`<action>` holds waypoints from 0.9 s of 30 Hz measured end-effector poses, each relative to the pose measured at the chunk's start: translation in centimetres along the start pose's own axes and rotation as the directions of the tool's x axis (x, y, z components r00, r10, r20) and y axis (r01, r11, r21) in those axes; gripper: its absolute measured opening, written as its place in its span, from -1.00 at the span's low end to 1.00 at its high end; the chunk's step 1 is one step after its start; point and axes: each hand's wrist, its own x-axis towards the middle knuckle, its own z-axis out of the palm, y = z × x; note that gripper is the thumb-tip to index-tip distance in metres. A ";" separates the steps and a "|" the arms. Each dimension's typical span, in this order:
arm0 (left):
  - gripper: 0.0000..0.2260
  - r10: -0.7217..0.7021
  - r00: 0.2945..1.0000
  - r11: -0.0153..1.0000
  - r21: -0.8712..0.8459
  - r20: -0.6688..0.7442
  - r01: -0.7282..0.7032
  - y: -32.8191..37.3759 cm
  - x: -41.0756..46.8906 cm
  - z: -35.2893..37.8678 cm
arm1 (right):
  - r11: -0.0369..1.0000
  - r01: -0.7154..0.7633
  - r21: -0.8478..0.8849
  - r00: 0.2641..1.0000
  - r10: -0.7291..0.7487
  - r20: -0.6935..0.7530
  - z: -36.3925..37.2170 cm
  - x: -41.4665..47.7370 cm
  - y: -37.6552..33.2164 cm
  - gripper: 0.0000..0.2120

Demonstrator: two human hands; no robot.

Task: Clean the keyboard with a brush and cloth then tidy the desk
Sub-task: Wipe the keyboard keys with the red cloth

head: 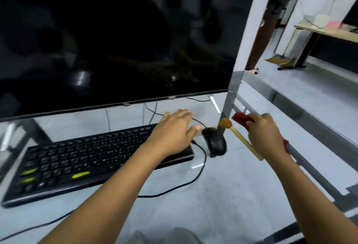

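Observation:
A black keyboard (87, 158) with a few yellow-green keys lies on the glass desk (222, 195) in front of a large dark monitor (116, 36). My left hand (174, 129) rests flat over the keyboard's right end, fingers spread, holding nothing. To its right, my right hand (265, 135) is closed around a wooden-handled brush (238, 137) and a red cloth (243, 120). The brush's tan bristles point up and left, just above a black mouse (216, 142) that sits beside the keyboard.
A black cable (193, 178) loops across the desk in front of the keyboard. A metal frame post (230, 100) rises behind the mouse, with a rail along the desk's right edge. Beyond it stands a person, a broom (280, 58) and another desk.

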 end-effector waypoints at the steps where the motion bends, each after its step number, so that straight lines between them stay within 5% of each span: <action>1: -0.47 -0.021 1.000 1.000 0.015 -0.019 0.021 -1.1 -1.0 -0.8 | 0.996 0.018 0.086 1.000 -0.016 -0.024 -0.5 -0.2 -1.5 -0.76; 3: -0.43 -0.075 0.997 0.996 0.042 -0.029 0.077 -3.5 -3.0 -2.3 | 0.975 0.093 0.203 0.994 -0.081 -0.069 -1.2 -0.8 -5.3 -0.77; 10: -0.11 -0.290 0.946 0.957 0.056 0.146 0.285 -10.1 -9.5 -4.6 | 0.878 0.440 0.190 0.895 -0.447 -0.005 2.0 -5.9 -15.2 -0.74; 16: 0.06 -0.259 0.948 0.966 0.037 0.185 0.256 -11.6 -11.0 -2.7 | 0.783 0.600 0.161 0.766 -0.621 0.164 6.0 -9.3 -17.0 -0.65; 22: 0.07 -0.266 0.955 0.964 0.009 0.129 0.267 -11.8 -10.8 -2.2 | 0.912 0.408 0.040 0.905 -0.410 0.115 6.6 -7.3 -17.2 -0.69; 27: 0.06 -0.276 0.953 0.961 0.003 0.121 0.278 -11.6 -10.7 -2.0 | 0.811 0.563 0.161 0.767 -0.585 0.263 6.3 -10.0 -18.9 -0.65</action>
